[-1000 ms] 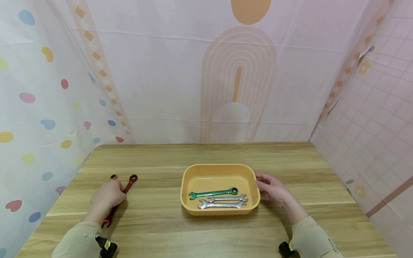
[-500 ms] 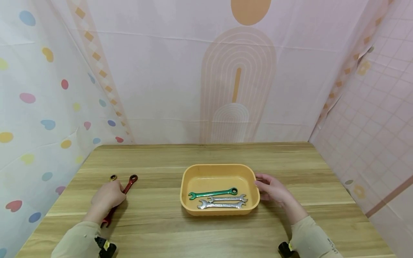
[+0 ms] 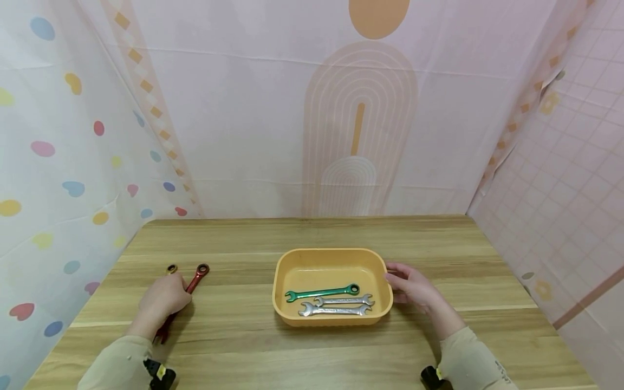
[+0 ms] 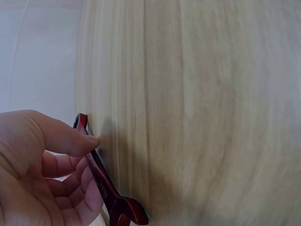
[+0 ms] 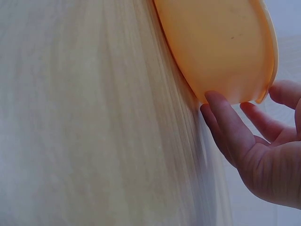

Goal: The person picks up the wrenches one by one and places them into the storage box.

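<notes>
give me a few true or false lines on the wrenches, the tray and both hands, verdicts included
1. The green wrench lies in the tray. True.
2. The right hand holds the green wrench. False: it touches the tray's end.
3. The left hand pinches the red wrench. True.
4. Three silver wrenches are in the tray. False: there are two.
5. The red wrench is inside the tray. False: it is outside, away from it.

Open tabletop [image 3: 234,309] separates red wrench [image 3: 195,281] from tray [image 3: 331,250] — its walls [image 3: 331,322] (raised) bar sideways passage.
</notes>
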